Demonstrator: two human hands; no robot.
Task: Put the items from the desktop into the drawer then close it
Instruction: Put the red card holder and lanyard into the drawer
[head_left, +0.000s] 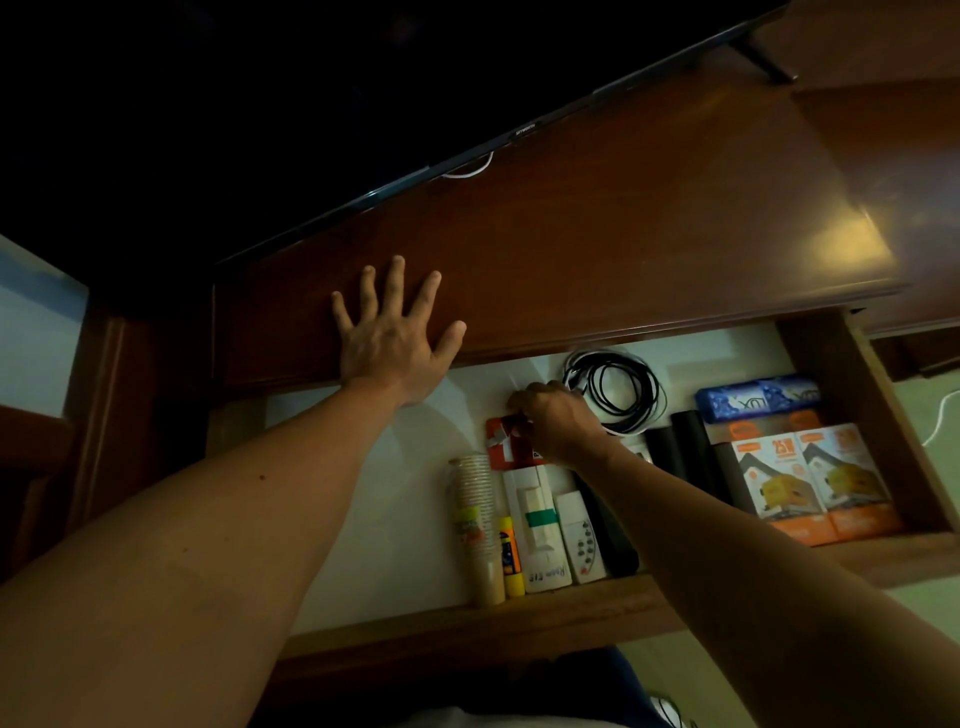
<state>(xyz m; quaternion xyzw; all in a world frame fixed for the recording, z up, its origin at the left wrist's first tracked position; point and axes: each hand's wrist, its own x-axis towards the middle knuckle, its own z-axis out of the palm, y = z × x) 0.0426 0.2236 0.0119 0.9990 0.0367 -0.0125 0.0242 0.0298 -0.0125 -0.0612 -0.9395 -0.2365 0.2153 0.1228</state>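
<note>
The drawer stands pulled out below the brown desktop. My left hand lies flat on the desktop edge, fingers spread, holding nothing. My right hand is inside the drawer, fingers pinched on a small dark red item that rests against a red and white packet; what the item is cannot be made out. In the drawer lie a coiled black cable, a stack of paper cups, a glue stick, white remotes, orange boxes and a blue packet.
A black television stands at the back of the desktop, its foot at the upper right. Black rolls lie between the cable and the boxes. The left part of the drawer's white floor is bare.
</note>
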